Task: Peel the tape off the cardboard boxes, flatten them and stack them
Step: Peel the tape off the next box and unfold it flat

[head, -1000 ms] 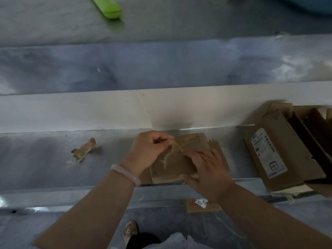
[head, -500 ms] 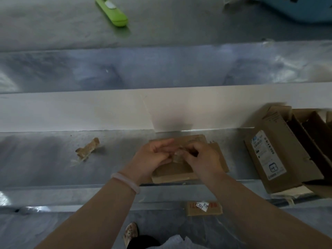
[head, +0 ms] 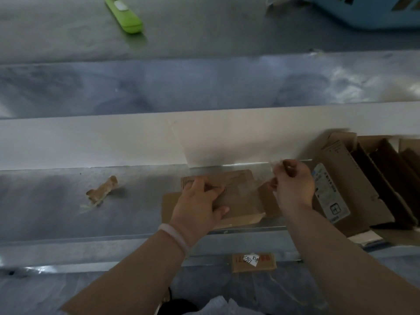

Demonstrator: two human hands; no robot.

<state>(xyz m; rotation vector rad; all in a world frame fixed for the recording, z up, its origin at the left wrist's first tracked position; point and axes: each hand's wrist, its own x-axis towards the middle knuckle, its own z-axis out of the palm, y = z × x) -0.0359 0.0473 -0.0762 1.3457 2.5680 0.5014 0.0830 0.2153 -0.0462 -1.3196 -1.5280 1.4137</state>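
A small flattened cardboard box (head: 241,198) lies on the metal shelf in front of me. My left hand (head: 197,205) presses down on its left part, fingers bent onto the board. My right hand (head: 293,185) is raised at the box's right end and pinches a strip of clear tape (head: 264,181) that stretches from the box up to my fingers. A crumpled wad of peeled tape (head: 102,190) lies to the left on the shelf.
Several opened cardboard boxes (head: 354,187) lean at the right end of the shelf. A green utility knife (head: 123,13) and a blue basket (head: 372,10) sit on the upper surface. A small labelled cardboard piece (head: 253,261) lies below the shelf edge.
My right hand has pulled away to the right and upward with the tape strip, peeling it off the box. My left hand has shifted left and now holds the box down.
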